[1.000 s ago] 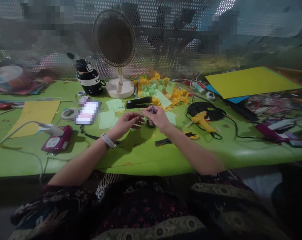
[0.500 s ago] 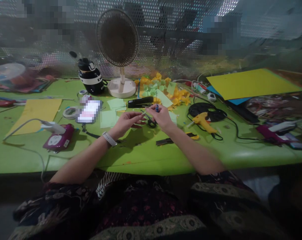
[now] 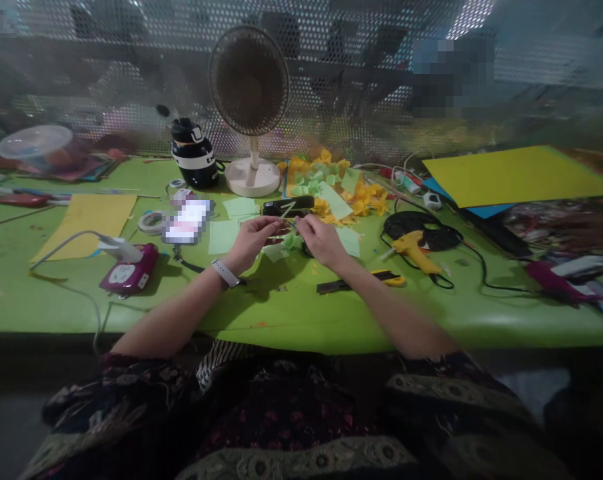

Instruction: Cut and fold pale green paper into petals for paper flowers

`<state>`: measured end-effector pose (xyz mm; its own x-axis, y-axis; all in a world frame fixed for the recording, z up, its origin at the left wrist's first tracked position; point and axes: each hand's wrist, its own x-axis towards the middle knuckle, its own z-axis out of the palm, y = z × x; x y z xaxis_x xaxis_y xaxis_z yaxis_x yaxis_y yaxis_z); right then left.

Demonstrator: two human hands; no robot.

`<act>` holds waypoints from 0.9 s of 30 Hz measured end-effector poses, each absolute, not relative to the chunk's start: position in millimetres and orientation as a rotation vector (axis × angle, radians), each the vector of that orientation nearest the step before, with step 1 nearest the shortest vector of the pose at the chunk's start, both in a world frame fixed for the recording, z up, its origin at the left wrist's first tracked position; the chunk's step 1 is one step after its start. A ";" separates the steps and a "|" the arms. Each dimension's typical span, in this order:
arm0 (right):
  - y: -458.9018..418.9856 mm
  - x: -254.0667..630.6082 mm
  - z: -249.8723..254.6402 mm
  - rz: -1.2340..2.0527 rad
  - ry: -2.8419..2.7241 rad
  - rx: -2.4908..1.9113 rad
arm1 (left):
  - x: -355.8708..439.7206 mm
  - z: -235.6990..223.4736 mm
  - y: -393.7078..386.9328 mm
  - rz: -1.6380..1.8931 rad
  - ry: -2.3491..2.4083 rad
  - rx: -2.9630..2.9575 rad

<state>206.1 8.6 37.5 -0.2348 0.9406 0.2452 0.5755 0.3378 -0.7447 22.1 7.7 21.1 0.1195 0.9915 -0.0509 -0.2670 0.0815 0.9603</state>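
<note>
My left hand [image 3: 254,244], with a pale watch strap [image 3: 226,273] at its wrist, pinches a narrow light green paper strip [image 3: 287,209] that sticks up from the fingertips. Close on its right, my right hand [image 3: 324,243] is closed round a thin tool whose slim tip points at the strip; its handle is mostly hidden in the fingers. Beneath the hands lie pale green scraps of paper [image 3: 276,253] and a dark object partly covered by the right hand. Light green paper squares [image 3: 222,238] lie left of the left hand, and a black stapler [image 3: 288,205] lies just behind the fingers.
Behind stand a fan [image 3: 251,175] and a black-and-white flask [image 3: 196,159]. Orange and green paper pieces [image 3: 354,193] are heaped beyond the hands. Right lie a yellow glue gun [image 3: 412,250] and a box cutter [image 3: 388,278]; left, a phone [image 3: 188,220] and purple power adapter [image 3: 130,272].
My right hand has turned, so the tool's blue handle, upright before, is now mostly hidden. The green strip now shows raised above my left fingertips. The whole view has shifted slightly.
</note>
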 end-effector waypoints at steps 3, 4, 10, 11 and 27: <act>8.4 202.5 33.1 0.542 -2.041 -1.371 | 22.5 17.6 10.3 1.237 0.917 1.006; 9.1 202.1 31.7 0.525 -2.062 -1.386 | 22.8 17.1 10.6 1.244 0.902 1.006; 13.1 204.8 29.0 0.479 -2.107 -1.431 | 23.8 20.6 7.7 1.232 0.845 0.997; 13.5 205.4 29.4 0.483 -2.109 -1.429 | 23.6 20.9 7.5 1.233 0.839 0.998; 16.6 212.2 33.0 0.650 -2.113 -1.143 | 16.2 18.1 11.9 1.297 0.819 1.171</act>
